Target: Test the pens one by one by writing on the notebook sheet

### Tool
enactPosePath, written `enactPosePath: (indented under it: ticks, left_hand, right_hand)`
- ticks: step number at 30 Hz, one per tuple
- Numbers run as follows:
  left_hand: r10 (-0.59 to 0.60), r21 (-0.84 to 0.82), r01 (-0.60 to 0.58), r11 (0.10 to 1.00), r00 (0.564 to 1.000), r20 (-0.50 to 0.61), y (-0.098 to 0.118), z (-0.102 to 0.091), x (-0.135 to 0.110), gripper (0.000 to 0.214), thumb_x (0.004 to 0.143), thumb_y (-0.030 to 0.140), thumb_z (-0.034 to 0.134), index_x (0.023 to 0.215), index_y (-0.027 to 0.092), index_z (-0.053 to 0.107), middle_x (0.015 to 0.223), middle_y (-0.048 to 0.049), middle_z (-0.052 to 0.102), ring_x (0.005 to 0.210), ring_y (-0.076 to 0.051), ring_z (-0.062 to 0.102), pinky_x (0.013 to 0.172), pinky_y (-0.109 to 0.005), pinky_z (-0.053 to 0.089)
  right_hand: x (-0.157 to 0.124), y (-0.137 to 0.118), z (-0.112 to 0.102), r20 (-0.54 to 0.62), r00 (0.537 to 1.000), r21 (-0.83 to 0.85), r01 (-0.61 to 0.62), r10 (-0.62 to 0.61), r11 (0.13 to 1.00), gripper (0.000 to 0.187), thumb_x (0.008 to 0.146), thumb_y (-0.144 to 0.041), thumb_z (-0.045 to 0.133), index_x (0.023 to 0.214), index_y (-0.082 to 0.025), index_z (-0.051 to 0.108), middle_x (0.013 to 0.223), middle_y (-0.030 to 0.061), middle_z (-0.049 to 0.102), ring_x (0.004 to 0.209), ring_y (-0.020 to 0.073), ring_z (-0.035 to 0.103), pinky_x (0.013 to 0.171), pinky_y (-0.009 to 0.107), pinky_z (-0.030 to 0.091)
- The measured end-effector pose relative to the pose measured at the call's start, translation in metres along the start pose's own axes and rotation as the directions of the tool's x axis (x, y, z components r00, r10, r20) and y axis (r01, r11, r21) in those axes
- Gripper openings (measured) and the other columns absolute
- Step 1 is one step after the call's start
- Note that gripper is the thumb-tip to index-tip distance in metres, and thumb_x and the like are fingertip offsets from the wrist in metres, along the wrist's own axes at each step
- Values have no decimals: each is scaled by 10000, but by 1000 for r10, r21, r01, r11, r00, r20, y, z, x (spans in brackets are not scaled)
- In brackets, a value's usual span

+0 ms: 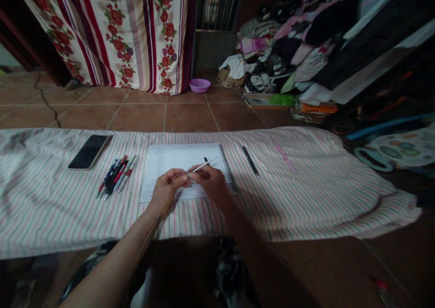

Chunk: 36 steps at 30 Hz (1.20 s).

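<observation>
Over an open spiral notebook (183,154), both hands meet at a thin, whitish pen refill (212,160). My right hand (210,179) is closed on it, and its far end slants up to the right. My left hand (170,183) pinches around the lower end with thumb and fingers; any small part between those fingertips is hidden. A short dark piece (205,160) sticks up behind my right fingers, and I cannot tell whether it is held or lies on the page. To the right of the notebook lies a black pen (250,162).
A phone (89,152) and a bundle of several pens (117,176) lie left of the notebook on the striped cloth (306,199). A pink pen-like stick (285,158) is at the right. Beyond are a purple basin (200,85), a floral curtain (125,36) and heaped clothes (288,45).
</observation>
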<state>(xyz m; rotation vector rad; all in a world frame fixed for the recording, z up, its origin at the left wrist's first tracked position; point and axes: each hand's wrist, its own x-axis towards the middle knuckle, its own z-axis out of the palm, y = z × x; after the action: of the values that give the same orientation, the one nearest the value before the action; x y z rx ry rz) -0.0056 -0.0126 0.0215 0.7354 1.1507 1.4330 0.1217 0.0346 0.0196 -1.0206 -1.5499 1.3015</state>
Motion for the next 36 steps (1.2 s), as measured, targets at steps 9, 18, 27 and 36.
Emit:
enactPosePath:
  ticks: [9, 18, 27, 36]
  left_hand:
    - [1, -9, -1, 1000, 1000, 5, -2, 1, 1, 189, 599, 254, 742, 699, 147, 622, 602, -9, 628, 584, -113, 569, 601, -246, 457]
    - [-25, -39, 27, 999, 999, 39, -5, -1, 2, 204, 637, 258, 722, 774, 144, 623, 650, -18, 655, 604, -105, 582, 620, -232, 445]
    - [471, 760, -348, 549, 880, 62, -8, -20, 5, 117, 764, 278, 583, 808, 221, 675, 851, -53, 629, 808, -204, 544, 749, -330, 436]
    - [409, 951, -308, 35, 873, 267, -16, -32, 11, 219, 789, 159, 518, 925, 207, 683, 916, -78, 626, 897, -244, 491, 792, -376, 462]
  right_hand:
    - [-1, -1, 2, 5, 1000, -4, -7, 7, 1000, 114, 687, -266, 617, 766, -203, 669, 626, -13, 679, 584, 139, 643, 538, 227, 492]
    - [0, -4, 4, -60, 998, -61, -17, 13, 998, 105, 688, -258, 606, 754, -194, 657, 618, -11, 674, 564, 131, 626, 530, 222, 476]
    - [9, 6, -12, -133, 991, -40, -13, 8, 999, 151, 692, -305, 619, 747, -168, 650, 596, -3, 624, 548, 121, 572, 525, 223, 437]
    - [10, 13, -9, -118, 992, -54, -49, 42, 997, 152, 669, -316, 614, 734, -182, 646, 619, 8, 645, 601, 150, 614, 561, 236, 454]
